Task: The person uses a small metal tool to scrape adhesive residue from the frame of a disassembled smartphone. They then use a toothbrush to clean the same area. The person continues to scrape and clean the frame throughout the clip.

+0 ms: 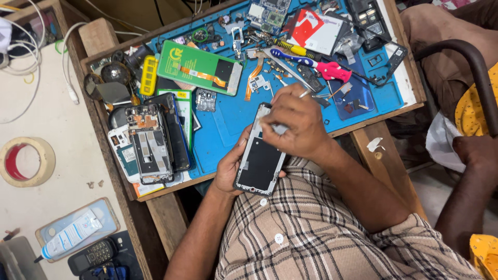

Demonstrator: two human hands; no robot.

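Observation:
My left hand (230,167) grips an opened phone frame (259,158) from its left edge, holding it tilted over the near edge of the blue work mat (228,127). The frame's dark inner panel faces up. My right hand (296,123) rests on top of the frame's upper end, fingers pinched around thin metal tweezers (304,94) whose upper end sticks out above the knuckles. The tweezers' working tip is hidden under my fingers.
A stack of dismantled phones (153,142) lies left on the mat, with a green-backed panel (199,67), a pink-handled tool (332,70), a circuit board (267,14) and small parts. A tape roll (26,162), a glue tube (70,238) and a keypad phone (93,255) sit left. Another person's arm (469,176) is at right.

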